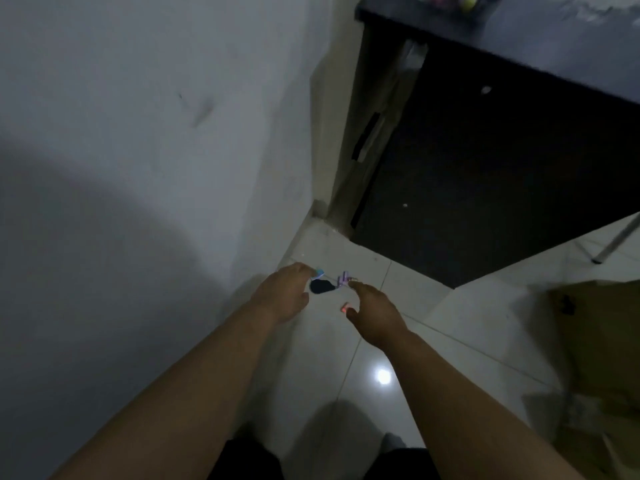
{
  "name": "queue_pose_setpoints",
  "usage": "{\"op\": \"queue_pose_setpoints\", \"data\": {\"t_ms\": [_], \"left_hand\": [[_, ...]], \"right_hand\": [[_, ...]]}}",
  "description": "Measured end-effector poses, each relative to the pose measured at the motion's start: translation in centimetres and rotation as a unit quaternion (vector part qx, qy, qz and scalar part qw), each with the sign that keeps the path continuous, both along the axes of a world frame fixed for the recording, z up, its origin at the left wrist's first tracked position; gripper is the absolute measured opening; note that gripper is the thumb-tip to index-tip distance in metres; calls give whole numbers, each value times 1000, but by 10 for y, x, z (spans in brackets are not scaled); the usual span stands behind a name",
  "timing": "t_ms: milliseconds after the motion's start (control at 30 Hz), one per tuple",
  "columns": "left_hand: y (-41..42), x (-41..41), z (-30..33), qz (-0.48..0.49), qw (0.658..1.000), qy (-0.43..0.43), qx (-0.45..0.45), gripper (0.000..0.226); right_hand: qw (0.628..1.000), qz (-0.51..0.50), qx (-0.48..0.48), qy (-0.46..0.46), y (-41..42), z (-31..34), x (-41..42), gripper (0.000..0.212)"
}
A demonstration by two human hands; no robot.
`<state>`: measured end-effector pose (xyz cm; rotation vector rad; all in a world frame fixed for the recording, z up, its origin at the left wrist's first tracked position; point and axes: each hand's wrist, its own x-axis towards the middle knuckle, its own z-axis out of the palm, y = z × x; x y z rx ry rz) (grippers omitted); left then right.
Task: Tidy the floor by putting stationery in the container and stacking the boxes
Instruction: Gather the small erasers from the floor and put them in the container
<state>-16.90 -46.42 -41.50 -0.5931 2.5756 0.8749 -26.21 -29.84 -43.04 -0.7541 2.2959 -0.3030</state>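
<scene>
Lying between both hands (left [282, 294] pinching something blue, right [375, 311] spread), a purple clip [343, 279].

Dim, blurry view; glare on floor [383, 376].

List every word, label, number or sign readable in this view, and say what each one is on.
None can be read.
The cardboard box at the right shows no legible print; the picture is dim and blurred.
The small purple item and pink item on the floor tiles are too small to show any text.
</scene>
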Motion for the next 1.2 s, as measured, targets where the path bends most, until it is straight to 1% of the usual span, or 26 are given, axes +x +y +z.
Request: {"op": "queue_pose_setpoints", "data": {"t_ms": [167,300,433,600,733,833,967,1067,1133,1200], "left_hand": [[3,-15,-118,-7,1000,17,-17,47],[6,-34,-209,-20,999,39,-29,46],[5,-61,-282,-17,998,49,-37,42],[8,-97,-345,-30,995,75,-53,41],[16,-119,-372,-30,995,79,-58,28],[23,-133,-391,-30,995,73,-55,27],[28,-143,-408,-75,993,73,-61,47],[27,-154,-411,-93,993,64,-43,69],[26,-161,-412,-123,989,51,-70,79],[24,-164,-414,-143,986,39,-76,77]], "right_hand": [[998,30,8,46,7,-116,-20,54],[995,57,13,82,4,-206,-38,61],[993,53,29,100,-4,-283,-57,60],[993,81,12,89,-7,-353,-75,56],[986,124,-13,115,-5,-381,-80,41],[976,157,-5,152,3,-398,-83,37],[967,177,-10,183,12,-410,-85,30],[959,200,-23,200,11,-414,-86,27],[961,167,-54,213,7,-415,-87,22],[966,92,-90,224,4,-411,-94,18]]}}
